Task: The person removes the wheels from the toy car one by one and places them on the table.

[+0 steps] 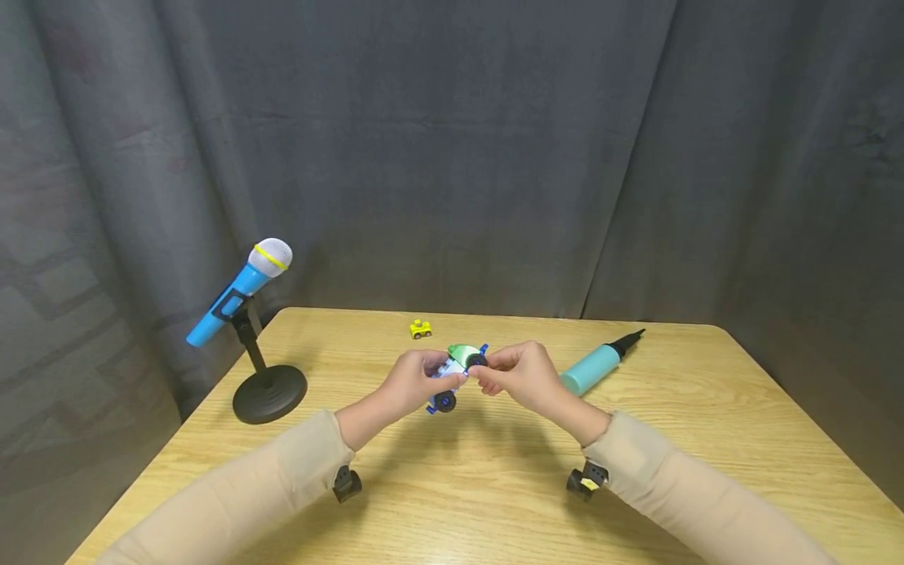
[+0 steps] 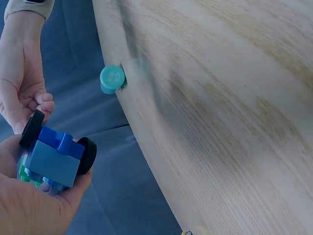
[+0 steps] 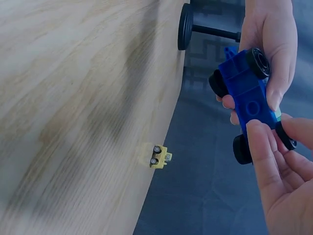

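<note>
So I've got the car [image 3: 247, 93] in both hands, up off the table [image 1: 459, 502] right in front of me. My left hand [image 1: 406, 384] has it round the body, thumb on one side and fingers on the other. My right hand [image 1: 526, 377] is at one end, thumb and fingertips in a narrow pinch at a black wheel [image 3: 288, 141]. The thing's blue underneath with some green and white up top, and it's tilted. Just past my grip, a bit to the left, there's a tiny yellow car [image 1: 420, 331] sitting on its wheels. The pump [image 1: 592, 371] lies right of my grip, teal end nearer me, black nozzle [image 1: 626, 342] pointing away. Well off to the left is a blue mic [image 1: 249, 281], slanted in its black stand [image 1: 270, 394], and grey curtains [image 1: 424, 157] hang behind everything.
</note>
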`<state>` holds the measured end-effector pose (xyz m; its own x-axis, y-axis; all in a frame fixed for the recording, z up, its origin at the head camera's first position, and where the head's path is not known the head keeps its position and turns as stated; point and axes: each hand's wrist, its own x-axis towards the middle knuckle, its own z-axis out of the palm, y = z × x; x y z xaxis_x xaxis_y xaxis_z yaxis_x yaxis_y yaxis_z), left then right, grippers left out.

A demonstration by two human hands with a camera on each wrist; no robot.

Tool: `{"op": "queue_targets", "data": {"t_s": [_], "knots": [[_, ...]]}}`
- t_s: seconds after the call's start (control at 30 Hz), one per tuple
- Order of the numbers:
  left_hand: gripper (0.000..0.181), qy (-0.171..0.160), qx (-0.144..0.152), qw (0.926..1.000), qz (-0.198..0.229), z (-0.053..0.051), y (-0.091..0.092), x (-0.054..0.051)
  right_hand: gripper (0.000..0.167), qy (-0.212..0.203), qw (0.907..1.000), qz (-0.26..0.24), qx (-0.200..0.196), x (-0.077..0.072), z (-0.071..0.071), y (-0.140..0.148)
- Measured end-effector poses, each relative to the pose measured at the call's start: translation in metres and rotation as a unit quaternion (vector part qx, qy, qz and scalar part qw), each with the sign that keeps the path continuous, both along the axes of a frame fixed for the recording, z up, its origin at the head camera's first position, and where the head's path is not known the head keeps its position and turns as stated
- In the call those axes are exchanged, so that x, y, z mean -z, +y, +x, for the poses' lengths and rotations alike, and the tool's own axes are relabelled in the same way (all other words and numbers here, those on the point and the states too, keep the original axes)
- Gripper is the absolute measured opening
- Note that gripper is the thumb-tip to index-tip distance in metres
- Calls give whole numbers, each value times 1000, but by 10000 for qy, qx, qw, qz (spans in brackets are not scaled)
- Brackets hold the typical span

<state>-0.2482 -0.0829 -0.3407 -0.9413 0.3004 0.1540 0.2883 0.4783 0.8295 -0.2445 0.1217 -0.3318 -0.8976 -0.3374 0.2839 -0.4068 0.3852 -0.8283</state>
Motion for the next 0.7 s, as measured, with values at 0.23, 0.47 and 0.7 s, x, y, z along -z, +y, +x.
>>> {"op": "queue_targets", "data": {"t_s": [0.23, 0.47, 0.7], "knots": [[32, 110, 58, 9998, -148, -5, -3, 2, 21, 60, 9997, 229, 118, -1, -3, -6], [39, 179, -42, 9996, -227, -11, -6, 5, 18, 351, 9980, 483, 210, -1, -6, -11], [48, -70, -233, 9992, -332, -14, -9, 9, 16, 235, 9976, 624, -191, -5, -9, -6]]}}
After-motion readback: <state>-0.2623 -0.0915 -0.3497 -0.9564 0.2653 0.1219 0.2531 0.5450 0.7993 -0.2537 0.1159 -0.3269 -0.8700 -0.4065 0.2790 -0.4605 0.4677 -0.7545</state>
